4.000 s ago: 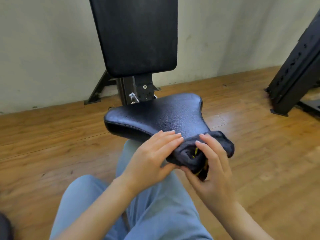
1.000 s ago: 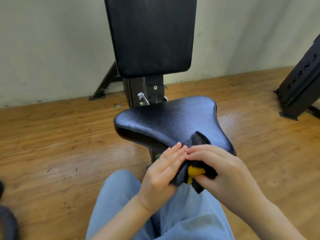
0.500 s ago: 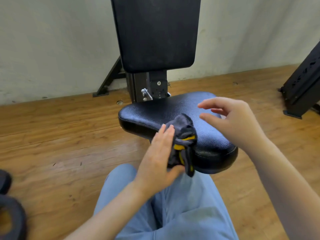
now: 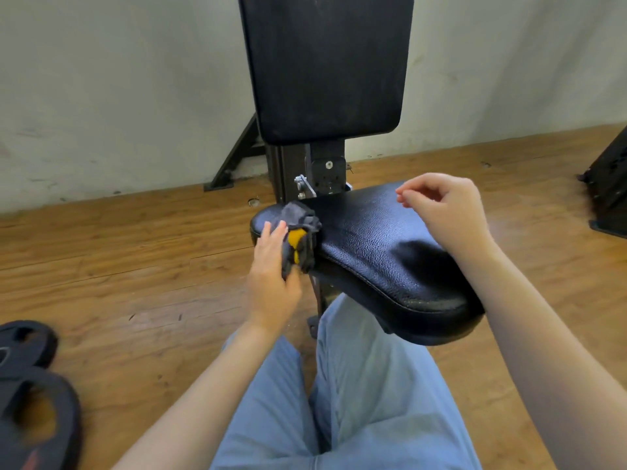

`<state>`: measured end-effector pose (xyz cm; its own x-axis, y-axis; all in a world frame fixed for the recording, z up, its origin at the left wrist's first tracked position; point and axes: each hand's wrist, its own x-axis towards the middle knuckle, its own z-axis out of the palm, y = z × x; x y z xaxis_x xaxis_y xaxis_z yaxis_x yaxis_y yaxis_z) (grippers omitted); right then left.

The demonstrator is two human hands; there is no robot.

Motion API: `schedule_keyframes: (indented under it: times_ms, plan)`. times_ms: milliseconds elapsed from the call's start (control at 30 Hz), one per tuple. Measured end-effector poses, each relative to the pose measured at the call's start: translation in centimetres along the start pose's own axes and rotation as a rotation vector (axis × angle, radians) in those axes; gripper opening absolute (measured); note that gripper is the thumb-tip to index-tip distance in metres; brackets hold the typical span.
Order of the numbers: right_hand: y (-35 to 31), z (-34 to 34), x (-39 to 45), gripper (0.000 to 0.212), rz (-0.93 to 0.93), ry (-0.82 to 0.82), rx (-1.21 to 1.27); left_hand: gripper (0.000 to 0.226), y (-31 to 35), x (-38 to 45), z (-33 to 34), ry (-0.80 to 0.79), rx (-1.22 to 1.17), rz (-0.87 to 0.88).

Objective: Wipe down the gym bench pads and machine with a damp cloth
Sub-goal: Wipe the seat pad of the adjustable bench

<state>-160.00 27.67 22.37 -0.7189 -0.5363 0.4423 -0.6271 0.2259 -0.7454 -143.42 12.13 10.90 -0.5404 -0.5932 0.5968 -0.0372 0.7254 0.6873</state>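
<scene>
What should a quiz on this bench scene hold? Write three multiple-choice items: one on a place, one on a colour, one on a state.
1. Where is the cloth?
A. On the floor
B. At the seat pad's left edge
C. On the back pad

2. What colour patches mark the cloth?
A. Yellow
B. Red
C. Green

3. What is the right hand doing?
A. Gripping the cloth
B. Pressing the back pad
C. Holding nothing above the seat pad

Answers: B, the left hand presses it on the seat pad; A, yellow shows; C, fingers loose.

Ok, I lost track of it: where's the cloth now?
The cloth is left of centre, held by the left hand against the seat pad's left edge.
</scene>
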Motion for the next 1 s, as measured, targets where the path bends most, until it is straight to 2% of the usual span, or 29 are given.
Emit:
schedule_keyframes:
  times_ms: [100,167,267,333,433,533,600,700,767,833,900,967,1000]
  plan:
    - [-0.5,0.1,-0.3,0.037,-0.048,0.003,-0.022,0.059,1.4,-1.5,1.0,-0.123,-0.011,0.239]
    - [-0.5,0.0,-0.6,0.038,-0.057,0.012,-0.014,0.06,-0.4,-0.3,0.3,-0.088,0.064,0.247]
    - [-0.3,-0.2,-0.8,0.038,-0.049,0.03,0.011,0.06,-3.5,1.2,-1.4,0.06,0.1,-0.019]
    - [-0.4,-0.1,-0.8,0.039,-0.059,0.01,0.001,0.05,-4.0,1.7,-1.8,0.087,0.012,-0.186]
    - [-0.6,0.1,-0.8,0.035,-0.06,-0.027,-0.018,0.028,-3.5,1.8,-0.9,0.132,-0.207,-0.456]
    - [-0.6,0.1,-0.9,0.034,-0.044,-0.04,0.021,0.023,-1.9,2.2,0.4,0.316,-0.492,-0.815]
    - [-0.6,0.0,-1.0,0.034,-0.046,-0.043,0.041,0.017,-1.7,3.5,0.1,0.398,-0.63,-0.995]
    - [-0.5,0.0,-1.0,0.035,-0.053,-0.048,0.035,0.02,-3.6,6.8,-0.6,0.336,-0.826,-1.144]
    - [-0.4,0.0,-1.0,0.037,-0.063,-0.042,0.039,0.016,-3.9,8.0,-0.6,0.285,-0.711,-1.135]
    - [-0.4,-0.1,-1.0,0.039,-0.072,-0.026,0.044,0.015,-3.2,7.6,-0.5,0.256,-0.441,-1.006]
    - [-0.4,-0.1,-0.9,0.04,-0.085,0.011,0.054,0.014,-1.8,5.9,-1.0,0.207,-0.229,-0.688]
    - [-0.6,-0.1,-0.9,0.04,-0.099,0.056,0.054,0.015,0.2,3.9,-1.7,0.051,-0.079,-0.267]
    - [-0.7,0.0,-0.9,0.037,-0.104,0.076,0.055,0.023,0.7,3.3,-1.6,-0.058,-0.006,-0.093]
